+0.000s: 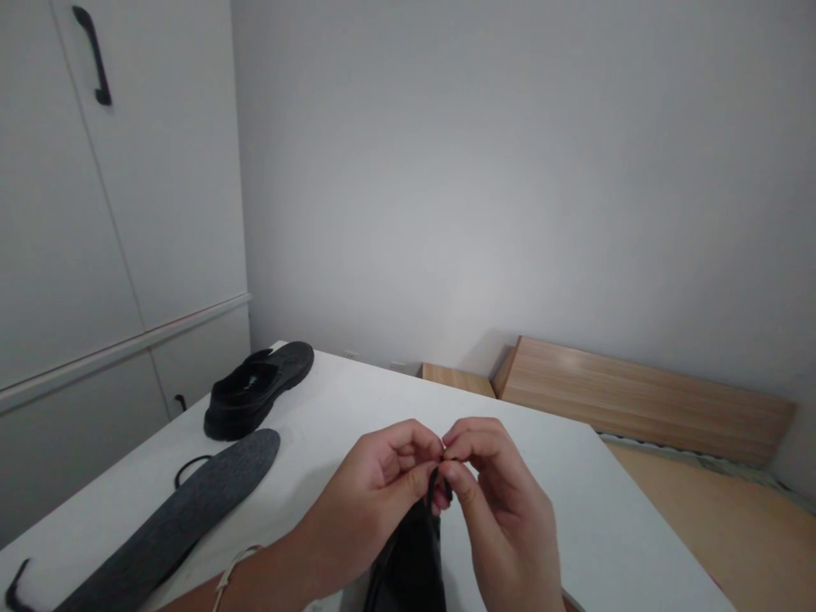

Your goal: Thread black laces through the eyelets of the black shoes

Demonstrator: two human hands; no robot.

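My left hand [382, 484] and my right hand [503, 501] meet above the middle of the white table, their fingertips pinched together. Between them a thin black shoelace [433, 489] is held, looped near the right thumb. Directly below the hands a black shoe [411, 565] points up toward them, its lower part cut off by the frame and partly covered by my left hand. How the lace joins the shoe is hidden by my fingers.
On the left of the white table [535, 433] lies a dark grey insole [191, 510], with a black lace [189, 464] showing beside it. Another black shoe [255, 389] stands at the far left corner. A wooden headboard [625, 395] is beyond the table on the right.
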